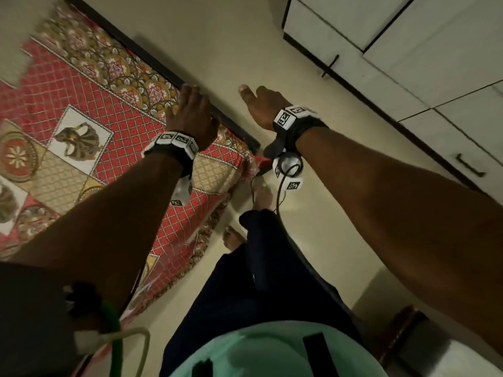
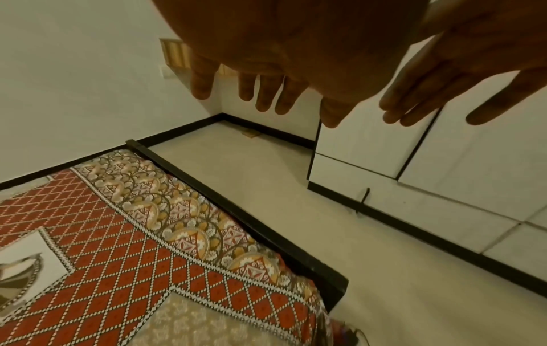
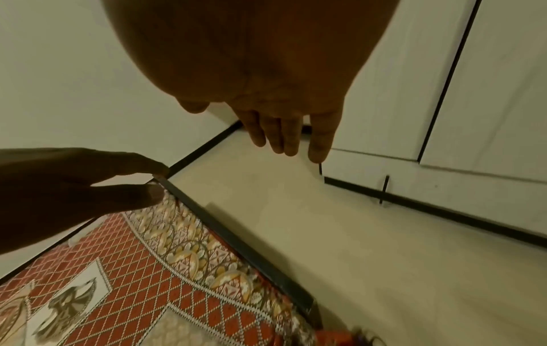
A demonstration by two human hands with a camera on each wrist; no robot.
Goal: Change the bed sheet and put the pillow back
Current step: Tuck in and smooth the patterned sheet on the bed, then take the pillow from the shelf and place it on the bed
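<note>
Bedding inventory: patterned bed sheet is lying spread on the bed, reaching the black bed frame along the floor side. Left hand is hovering over the sheet's edge, fingers relaxed, holding nothing; right hand is hanging over the floor, fingers straight, empty. Next: likely gripping the hem and tucking evenly. Pillow is not showing. White cabinet is standing closed, contents hidden.

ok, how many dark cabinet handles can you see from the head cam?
2. One handle on the upper cabinet front, one handle lower right on the drawer front. More may be out of frame.
</note>
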